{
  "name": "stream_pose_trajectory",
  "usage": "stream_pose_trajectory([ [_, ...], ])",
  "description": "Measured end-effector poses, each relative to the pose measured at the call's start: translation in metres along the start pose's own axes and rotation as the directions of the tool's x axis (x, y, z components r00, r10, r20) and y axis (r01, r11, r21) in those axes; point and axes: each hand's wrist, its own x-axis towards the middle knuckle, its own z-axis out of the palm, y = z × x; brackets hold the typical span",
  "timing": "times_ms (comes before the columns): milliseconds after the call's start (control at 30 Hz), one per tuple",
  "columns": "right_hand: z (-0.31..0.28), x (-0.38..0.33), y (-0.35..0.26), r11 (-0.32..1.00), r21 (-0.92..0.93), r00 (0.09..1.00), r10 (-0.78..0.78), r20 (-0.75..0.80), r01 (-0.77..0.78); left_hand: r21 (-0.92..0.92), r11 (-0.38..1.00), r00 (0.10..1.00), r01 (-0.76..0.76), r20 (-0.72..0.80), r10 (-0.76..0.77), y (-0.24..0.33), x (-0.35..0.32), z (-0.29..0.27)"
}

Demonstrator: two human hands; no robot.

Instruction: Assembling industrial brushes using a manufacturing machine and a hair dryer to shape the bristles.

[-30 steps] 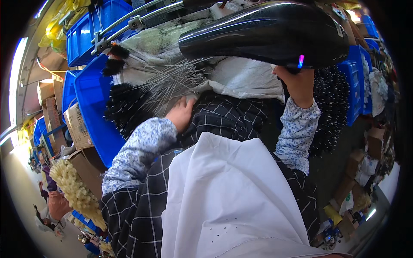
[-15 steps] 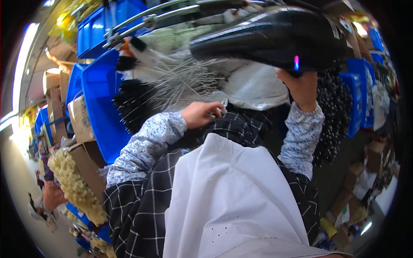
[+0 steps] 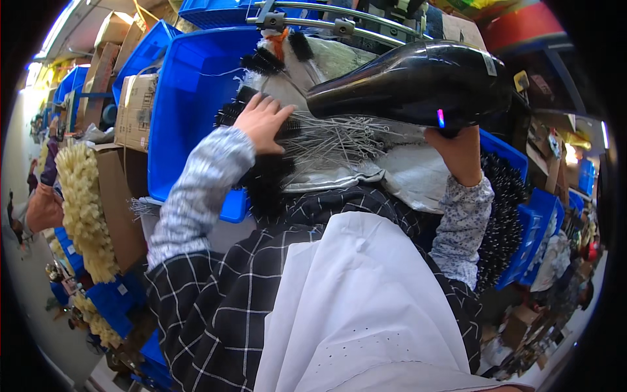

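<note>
My right hand (image 3: 458, 153) grips the handle of a black hair dryer (image 3: 411, 85), whose nozzle points left over the worktop. A small pink-blue light glows near the handle. My left hand (image 3: 262, 124) lies with fingers spread on a heap of black bristle brushes (image 3: 269, 179). Their thin twisted-wire stems (image 3: 339, 140) fan out to the right, some ending in small loops. Under them is a whitish sack (image 3: 411, 173). Two short black brushes (image 3: 264, 61) with an orange piece between them sit just beyond my left hand.
A large blue bin (image 3: 171, 137) stands left of the brushes, beside a cardboard box (image 3: 136, 111). Metal rails (image 3: 375, 34) cross the far side. More black brushes (image 3: 501, 215) are piled at the right, near blue bins (image 3: 532, 225). Cream-coloured bristle bundles (image 3: 85, 209) stand at far left.
My left hand has moved up and left from the near edge of the sack onto the black brushes, its fingers now spread. The view has shifted; my right hand still holds the hair dryer.
</note>
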Motion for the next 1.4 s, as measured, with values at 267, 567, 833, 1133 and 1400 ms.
stream_pose_trajectory([
  [267, -0.014, -0.016, 0.03, 0.97, -0.237, 0.997, -0.059, -0.044, 0.047, 0.223, 0.972, 0.947, -0.07, 0.321, -0.006, -0.018, 0.043, -0.032],
  [567, -0.018, -0.023, 0.037, 0.883, -0.366, 0.956, -0.275, 0.105, 0.295, -0.889, 0.456, 0.515, -0.031, -0.405, -0.755, -0.1, -0.057, 0.027],
  [833, 0.017, -0.005, 0.013, 0.841, -0.334, 0.903, -0.368, 0.222, 0.425, -0.785, -0.517, 0.67, 0.341, 0.588, -0.453, -0.091, -0.094, 0.113],
  [1133, 0.023, -0.003, 0.003, 0.988, -0.107, 0.985, -0.099, 0.143, 0.115, -0.962, -0.257, 0.753, 0.094, 0.237, -0.614, -0.067, -0.104, 0.029],
  [1400, 0.025, -0.01, 0.003, 0.996, -0.084, 0.986, 0.033, 0.164, -0.019, -0.925, 0.374, 0.73, 0.066, -0.211, -0.65, -0.033, -0.088, -0.017],
])
